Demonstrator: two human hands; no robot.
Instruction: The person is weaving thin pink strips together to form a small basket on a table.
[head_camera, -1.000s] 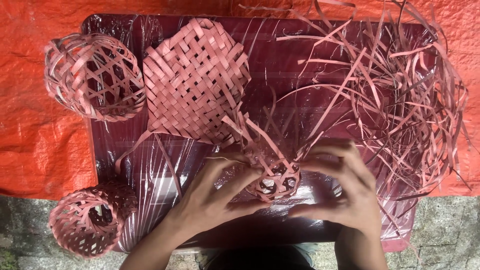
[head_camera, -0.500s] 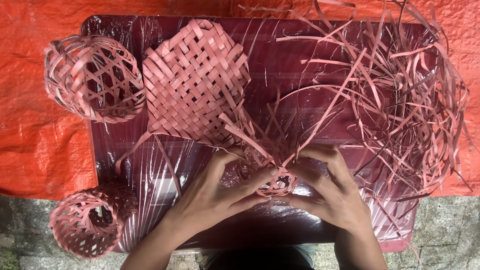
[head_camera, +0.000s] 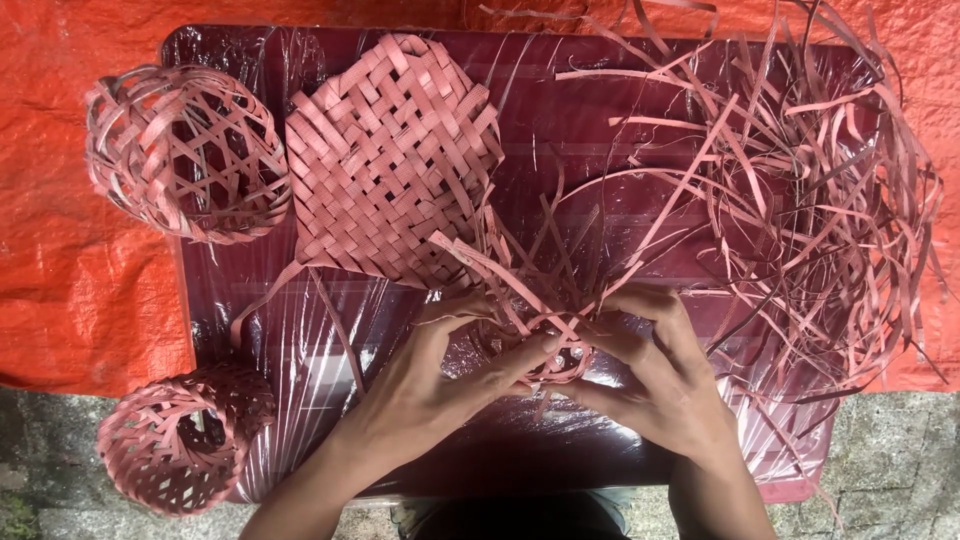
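Between left hand (head_camera: 440, 375) and right hand (head_camera: 665, 375) sits a small woven piece (head_camera: 545, 350), gripped.

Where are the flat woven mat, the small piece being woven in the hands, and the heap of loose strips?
flat woven mat (head_camera: 390, 160), head view, middle of its plaited face.
small woven piece (head_camera: 555, 360), head view, its rim between both hands.
loose pink strips (head_camera: 820, 200), head view, thick of the tangle at right.

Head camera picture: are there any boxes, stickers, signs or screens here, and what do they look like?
None in view: only pink woven strip work, loose pink strips and a dark red plastic-wrapped table on an orange tarp.
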